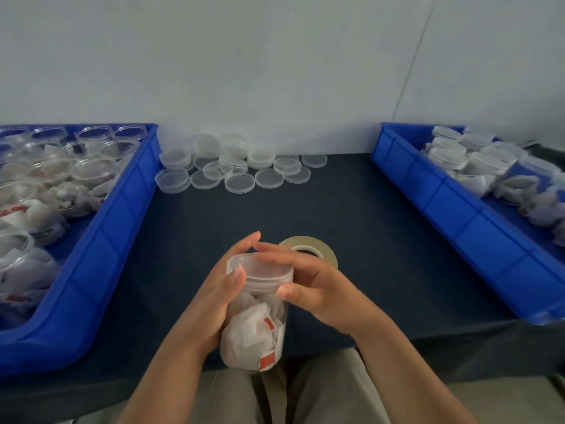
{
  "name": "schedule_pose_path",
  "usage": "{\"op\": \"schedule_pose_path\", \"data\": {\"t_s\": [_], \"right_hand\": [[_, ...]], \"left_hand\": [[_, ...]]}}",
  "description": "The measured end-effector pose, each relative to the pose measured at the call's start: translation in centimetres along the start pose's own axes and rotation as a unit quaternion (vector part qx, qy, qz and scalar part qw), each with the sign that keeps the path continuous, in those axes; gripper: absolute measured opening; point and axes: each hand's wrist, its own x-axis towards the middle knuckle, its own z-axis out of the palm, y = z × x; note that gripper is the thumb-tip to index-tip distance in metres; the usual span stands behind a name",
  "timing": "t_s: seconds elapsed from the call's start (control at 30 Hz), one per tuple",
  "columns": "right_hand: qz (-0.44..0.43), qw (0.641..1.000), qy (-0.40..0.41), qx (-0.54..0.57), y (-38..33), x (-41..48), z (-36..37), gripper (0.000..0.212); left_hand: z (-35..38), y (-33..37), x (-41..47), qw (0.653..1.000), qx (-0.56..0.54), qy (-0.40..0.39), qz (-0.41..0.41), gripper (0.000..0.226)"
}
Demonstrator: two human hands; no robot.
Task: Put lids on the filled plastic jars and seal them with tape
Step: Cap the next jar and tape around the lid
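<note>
The left grip is curled round the body of a clear jar stuffed with white sachets, thumb up at the rim, while the right grip lies over the lid, fingers across its top and thumb against the jar's neck. The jar is held at the near edge of the dark surface, with a tape roll lying flat just behind the right grip. Farther back, loose lids are heaped by the wall, between a blue bin of open filled jars on the left and another blue bin of lidded jars on the right.
</note>
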Motion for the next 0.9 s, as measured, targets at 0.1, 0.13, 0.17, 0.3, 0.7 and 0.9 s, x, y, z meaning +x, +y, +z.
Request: {"op": "schedule_pose_path", "data": {"t_s": [0.1, 0.13, 0.17, 0.3, 0.7, 0.9], "right_hand": [[0.052, 0.992, -0.007, -0.118, -1.2, -0.7, -1.4, 0.048], [0.064, 0.983, -0.006, -0.169, -2.0, -0.9, -1.8, 0.050], [0.066, 0.975, -0.008, -0.211, -2.7, -1.1, -2.2, 0.050], [0.056, 0.967, 0.004, -0.247, -5.4, -2.4, -4.0, 0.042], [0.151, 0.678, 0.525, -0.492, -11.5, -8.7, -27.9, 0.056], [0.386, 0.672, 0.412, -0.479, -4.3, -7.0, -33.3, 0.061]], "left_hand": [[0.3, -0.6, 0.7, 1.000, 0.002, -0.009, 0.001, 0.092], [0.7, -0.7, 1.0, 1.000, 0.005, -0.002, 0.006, 0.090], [1.1, -0.8, 1.4, 1.000, 0.010, 0.009, 0.015, 0.091], [3.3, -0.1, 2.6, 0.994, 0.048, 0.071, 0.067, 0.100], [-1.5, -0.1, 2.4, 0.970, 0.092, 0.221, 0.034, 0.021], [-2.0, -0.9, 1.0, 0.964, 0.120, 0.236, 0.018, 0.046]]}}
